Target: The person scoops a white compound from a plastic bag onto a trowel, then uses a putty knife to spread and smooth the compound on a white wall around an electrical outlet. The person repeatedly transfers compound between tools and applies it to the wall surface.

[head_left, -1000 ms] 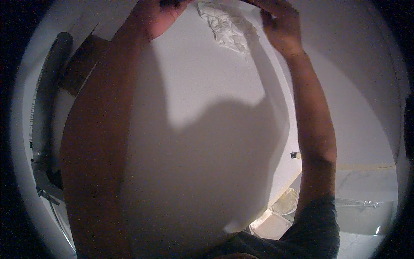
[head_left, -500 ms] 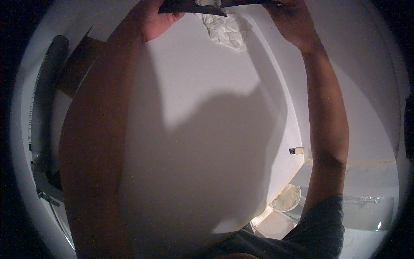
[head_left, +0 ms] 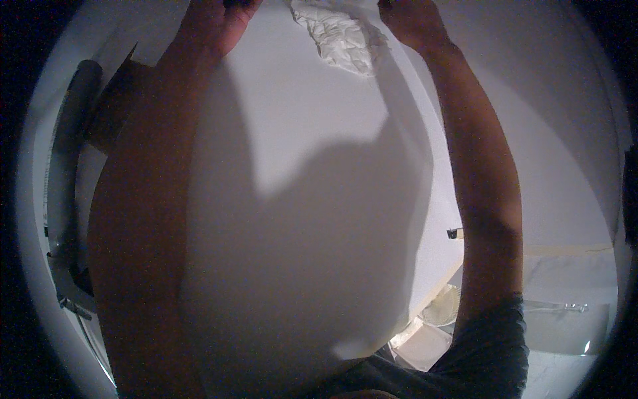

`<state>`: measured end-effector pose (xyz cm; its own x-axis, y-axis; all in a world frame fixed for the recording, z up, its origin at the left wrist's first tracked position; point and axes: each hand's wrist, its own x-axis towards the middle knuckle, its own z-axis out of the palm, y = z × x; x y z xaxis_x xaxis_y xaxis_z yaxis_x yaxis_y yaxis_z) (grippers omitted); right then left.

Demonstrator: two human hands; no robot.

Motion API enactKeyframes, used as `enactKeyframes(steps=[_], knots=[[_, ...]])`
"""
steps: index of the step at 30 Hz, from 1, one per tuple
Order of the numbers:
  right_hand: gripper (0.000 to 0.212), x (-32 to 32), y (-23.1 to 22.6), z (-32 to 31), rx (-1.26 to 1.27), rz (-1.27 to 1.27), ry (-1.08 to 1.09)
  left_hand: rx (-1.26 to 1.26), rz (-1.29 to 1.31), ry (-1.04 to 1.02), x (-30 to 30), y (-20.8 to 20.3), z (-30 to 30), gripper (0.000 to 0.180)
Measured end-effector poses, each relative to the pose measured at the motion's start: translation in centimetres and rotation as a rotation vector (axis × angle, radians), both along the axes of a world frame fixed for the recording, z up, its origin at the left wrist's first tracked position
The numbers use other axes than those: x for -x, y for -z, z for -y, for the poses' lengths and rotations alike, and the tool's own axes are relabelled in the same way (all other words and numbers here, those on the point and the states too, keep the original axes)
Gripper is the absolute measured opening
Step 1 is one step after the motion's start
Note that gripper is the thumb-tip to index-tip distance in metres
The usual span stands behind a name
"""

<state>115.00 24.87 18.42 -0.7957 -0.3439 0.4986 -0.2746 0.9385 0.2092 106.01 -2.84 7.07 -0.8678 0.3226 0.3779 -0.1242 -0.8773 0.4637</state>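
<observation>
Both of my hands are at the top edge, cut off by it. My left hand (head_left: pixel 222 26) has its palm and wrist showing, with part of a dark object (head_left: pixel 236 3) against the palm; its fingers are mostly out of view. Across from it my right hand (head_left: pixel 413 23) is curled closed, and what it holds, if anything, is hidden. Between the hands a crumpled white cloth-like sheet (head_left: pixel 342 40) lies against a broad white surface (head_left: pixel 286 120). Neither hand touches the crumpled sheet.
At far left is a long grey tube (head_left: pixel 64 159) beside a brown cardboard-like piece (head_left: pixel 119 110). A small dark clip-like piece (head_left: pixel 454 234) sits at the white surface's right edge. Lower right are a pale fan (head_left: pixel 442 306), a white basin-like thing (head_left: pixel 422 346) and a glass-like panel (head_left: pixel 565 326).
Both hands have risen toward the top edge; the right also moved left. The dark flat blade-like pieces with white material between the hands have mostly gone out of view.
</observation>
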Motion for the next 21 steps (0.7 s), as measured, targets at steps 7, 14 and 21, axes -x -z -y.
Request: enactKeyframes(steps=[7, 14, 21], knots=[[0.053, 3.5, 1.7, 1.1, -0.160, 0.039, 0.140, -0.016, 0.077, -0.155, -1.7, -1.8, -0.5, 0.013], [0.047, 2.9, 1.5, 2.6, -0.129, 0.028, 0.034, 0.071, 0.024, -0.050, -0.6, -0.6, -0.4, 0.013], [0.042, 3.5, 2.5, 2.0, -0.036, 0.019, 0.008, -0.050, 0.117, -0.074, -0.8, -1.2, -1.6, 0.010]])
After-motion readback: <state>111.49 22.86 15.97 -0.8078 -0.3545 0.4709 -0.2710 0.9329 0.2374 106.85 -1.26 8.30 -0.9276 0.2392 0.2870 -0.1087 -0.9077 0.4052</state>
